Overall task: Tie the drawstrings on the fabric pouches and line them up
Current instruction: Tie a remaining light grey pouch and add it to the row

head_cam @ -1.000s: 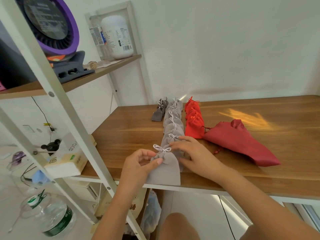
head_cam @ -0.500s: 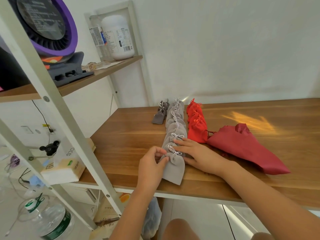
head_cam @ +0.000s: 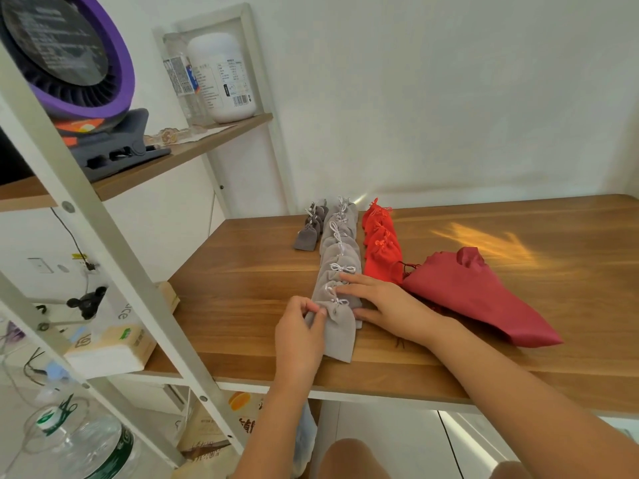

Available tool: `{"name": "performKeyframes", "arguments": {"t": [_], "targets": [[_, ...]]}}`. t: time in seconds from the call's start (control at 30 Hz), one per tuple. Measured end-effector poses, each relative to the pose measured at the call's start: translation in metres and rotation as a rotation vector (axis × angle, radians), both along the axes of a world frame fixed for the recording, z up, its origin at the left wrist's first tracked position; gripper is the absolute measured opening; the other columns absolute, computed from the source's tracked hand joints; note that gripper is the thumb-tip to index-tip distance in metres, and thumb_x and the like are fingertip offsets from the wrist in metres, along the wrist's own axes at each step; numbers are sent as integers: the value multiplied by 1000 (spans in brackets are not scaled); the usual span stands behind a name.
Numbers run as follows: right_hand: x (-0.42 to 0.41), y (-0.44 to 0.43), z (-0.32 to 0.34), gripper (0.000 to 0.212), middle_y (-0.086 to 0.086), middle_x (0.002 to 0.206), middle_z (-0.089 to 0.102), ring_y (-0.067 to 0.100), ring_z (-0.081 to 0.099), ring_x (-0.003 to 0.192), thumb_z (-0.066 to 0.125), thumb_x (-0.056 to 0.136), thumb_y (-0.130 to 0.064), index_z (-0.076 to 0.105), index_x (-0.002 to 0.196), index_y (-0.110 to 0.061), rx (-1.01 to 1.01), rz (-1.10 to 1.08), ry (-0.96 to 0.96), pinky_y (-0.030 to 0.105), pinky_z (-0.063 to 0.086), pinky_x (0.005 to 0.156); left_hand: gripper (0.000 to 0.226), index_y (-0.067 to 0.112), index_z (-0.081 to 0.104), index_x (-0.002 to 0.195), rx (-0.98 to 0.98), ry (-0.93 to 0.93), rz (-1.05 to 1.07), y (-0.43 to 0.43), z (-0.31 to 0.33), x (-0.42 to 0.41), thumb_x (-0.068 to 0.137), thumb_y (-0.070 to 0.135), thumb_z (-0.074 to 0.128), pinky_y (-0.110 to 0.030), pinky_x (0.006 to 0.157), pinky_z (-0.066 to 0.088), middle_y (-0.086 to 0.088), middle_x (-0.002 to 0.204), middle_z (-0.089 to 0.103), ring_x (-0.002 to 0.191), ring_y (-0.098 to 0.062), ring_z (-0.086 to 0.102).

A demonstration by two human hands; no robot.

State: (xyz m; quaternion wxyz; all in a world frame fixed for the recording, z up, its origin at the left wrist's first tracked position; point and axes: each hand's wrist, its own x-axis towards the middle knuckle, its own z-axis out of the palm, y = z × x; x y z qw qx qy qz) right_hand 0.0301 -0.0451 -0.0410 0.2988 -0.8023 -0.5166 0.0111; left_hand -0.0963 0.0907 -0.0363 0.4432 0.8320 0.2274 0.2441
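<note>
While the nearest grey pouch is being seated at the front end of its column, the risks lie mainly where the two hands meet cloth. At far left, a short column of dark grey pouches lies on the table, apart from the work. The left hand pinches the left shoulder of the nearest grey pouch between thumb and curled fingers. A pull from this grip toward the near table edge could drag the pouch out of line. The bow at its neck appears tied, but its loops are small, and a fingertip catching one would likely undo it. This pouch overlaps the next in the light grey column, so a sideways push probably skews several neighbours at once. The right hand lies flat along the column's right side, fingers extended and holding nothing, with its fingertips close to another bow. Further right, the red pouches lie just beside the grey column, and the large dark-red bag sits against them. A sweep of the right wrist could shove either.
</note>
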Motion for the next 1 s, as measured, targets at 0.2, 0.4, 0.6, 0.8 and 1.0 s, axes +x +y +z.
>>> {"name": "performKeyframes", "arguments": {"t": [0.2,0.4,0.6,0.8,1.0], "targets": [[-14,-12,7,63,-15,150,32,-3,25,140,51,90,4,44,142,-31,149,-46,10,13,21,113,8,24,54,87,237,90,65,-3,-8,1,91,20,60,-21,77,37,8,93,54,94,-12,50],[-31,-65,39,34,-4,130,59,8,49,125,64,89,-9,64,120,-23,412,-453,-127,24,34,106,16,22,53,96,51,-16,139,-3,7,-6,87,14,64,-23,91,33,8,116,44,112,-10,40],[-32,-119,46,73,6,133,53,26,48,120,78,73,-47,50,136,-22,-30,-843,128,37,39,98,19,28,50,91,29,-188,-41,-36,39,-5,89,13,61,-16,74,40,13,102,54,94,-5,52],[-59,-133,27,28,-12,90,63,6,59,86,76,73,1,69,86,-24,332,-580,-99,11,43,74,35,25,55,106,-169,138,-420,-90,47,17,84,50,64,-19,70,46,9,99,63,86,-6,64],[-91,-147,9,25,-22,85,65,1,58,82,69,72,-10,66,81,-33,308,-329,-50,13,43,75,56,8,52,122,-542,346,-477,-113,38,26,82,42,72,-30,66,59,-9,109,66,79,-18,71]]}}
